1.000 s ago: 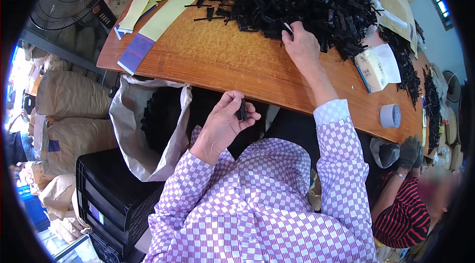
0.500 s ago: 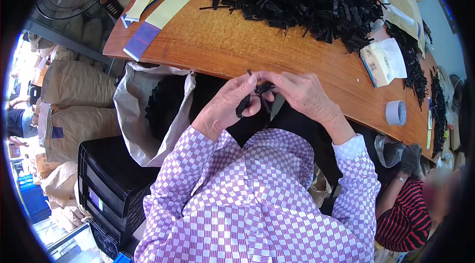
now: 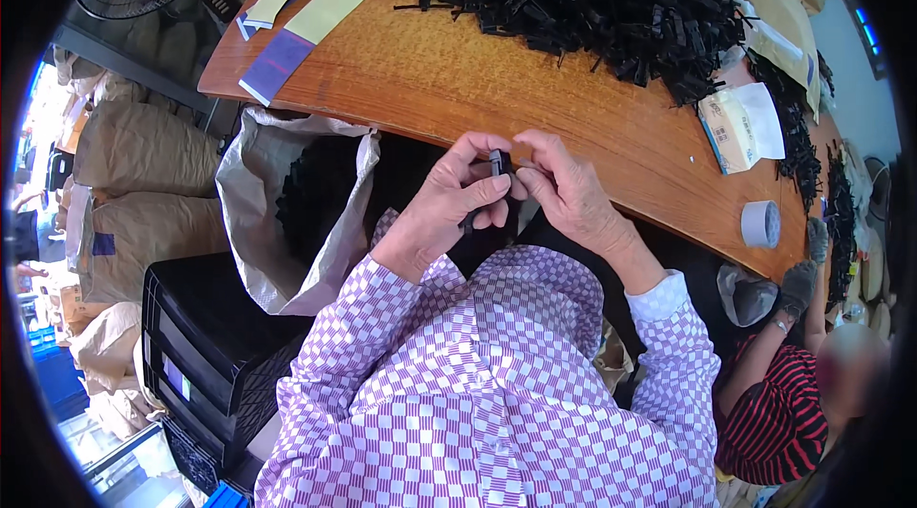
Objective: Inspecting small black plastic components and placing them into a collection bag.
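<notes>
Table [image 3: 411, 88] carries heap of black parts [image 3: 592, 11]

A wooden table curves across the workspace, the heap of parts spread over its far side. At the right edge, a co-worker's gloved hand [image 3: 799, 286] rests near the tabletop. Below the table at left, an open white sack [image 3: 244, 222] with dark contents stands beside black crates [image 3: 205, 303]. Yellow-and-purple paper strips [image 3: 282, 59] lie left of the heap, a tissue packet [image 3: 740, 129] to its right.

At center, just off the near edge, the left hand [image 3: 441, 198] pinches a small black piece [image 3: 500, 162] upright between thumb and fingers. The right hand [image 3: 573, 198] is just beside it, thumb and forefinger bent toward the piece; whether they grip it cannot be told.

The piece appears to be molded plastic, probably light, stiff and slick enough to slide from dry fingertips. Similar parts in the heap show thin tails, which could snag or bend; the thicker, flat-sided body looks the surer hold.
</notes>
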A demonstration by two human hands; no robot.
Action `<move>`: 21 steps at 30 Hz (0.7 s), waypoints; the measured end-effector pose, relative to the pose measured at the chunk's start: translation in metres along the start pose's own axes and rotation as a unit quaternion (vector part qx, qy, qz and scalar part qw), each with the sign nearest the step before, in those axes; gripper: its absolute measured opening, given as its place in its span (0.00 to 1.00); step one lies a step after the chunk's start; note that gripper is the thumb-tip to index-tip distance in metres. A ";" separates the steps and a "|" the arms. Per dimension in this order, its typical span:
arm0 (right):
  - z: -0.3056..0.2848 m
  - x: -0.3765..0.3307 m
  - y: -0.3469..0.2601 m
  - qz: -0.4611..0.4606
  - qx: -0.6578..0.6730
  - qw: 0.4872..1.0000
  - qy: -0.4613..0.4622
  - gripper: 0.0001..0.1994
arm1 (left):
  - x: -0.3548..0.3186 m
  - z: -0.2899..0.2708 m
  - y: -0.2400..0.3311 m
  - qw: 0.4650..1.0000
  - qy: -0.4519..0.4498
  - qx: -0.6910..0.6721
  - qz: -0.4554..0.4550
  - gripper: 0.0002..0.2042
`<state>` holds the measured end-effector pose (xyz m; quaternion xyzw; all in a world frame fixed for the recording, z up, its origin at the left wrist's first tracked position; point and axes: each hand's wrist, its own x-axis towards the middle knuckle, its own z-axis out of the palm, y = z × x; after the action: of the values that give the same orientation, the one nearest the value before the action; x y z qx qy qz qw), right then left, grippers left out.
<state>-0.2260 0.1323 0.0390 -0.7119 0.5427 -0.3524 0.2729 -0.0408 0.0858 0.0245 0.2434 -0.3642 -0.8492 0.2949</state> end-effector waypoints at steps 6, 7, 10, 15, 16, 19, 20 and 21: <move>0.026 0.005 -0.019 0.059 0.105 0.993 0.000 0.10 | -0.002 -0.007 -0.003 0.970 0.078 0.200 0.116 0.14; 0.028 0.007 -0.022 0.090 0.121 0.988 -0.014 0.09 | -0.001 -0.010 -0.006 0.956 0.083 0.240 0.149 0.14; 0.037 0.011 -0.021 0.079 0.104 0.991 -0.010 0.09 | -0.002 -0.013 -0.006 0.921 0.101 0.333 0.176 0.13; 0.046 0.017 -0.020 0.082 0.078 0.993 -0.017 0.09 | -0.004 -0.018 -0.003 0.901 0.122 0.368 0.194 0.15; 0.047 0.018 -0.021 0.086 0.079 0.993 -0.020 0.08 | -0.004 -0.019 -0.003 0.897 0.126 0.373 0.200 0.15; 0.054 0.022 -0.021 0.077 0.091 0.993 -0.007 0.08 | -0.004 -0.021 -0.002 0.882 0.153 0.395 0.206 0.15; 0.056 0.024 -0.020 0.078 0.092 0.993 -0.009 0.08 | -0.004 -0.023 -0.002 0.883 0.154 0.394 0.204 0.15; 0.058 0.025 -0.019 0.076 0.099 0.992 -0.006 0.07 | -0.004 -0.024 -0.003 0.887 0.155 0.383 0.209 0.15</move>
<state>-0.1642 0.1136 0.0237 -0.6406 0.5557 -0.3783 0.3712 -0.0239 0.0783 0.0078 0.3844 -0.6527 -0.5143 0.4020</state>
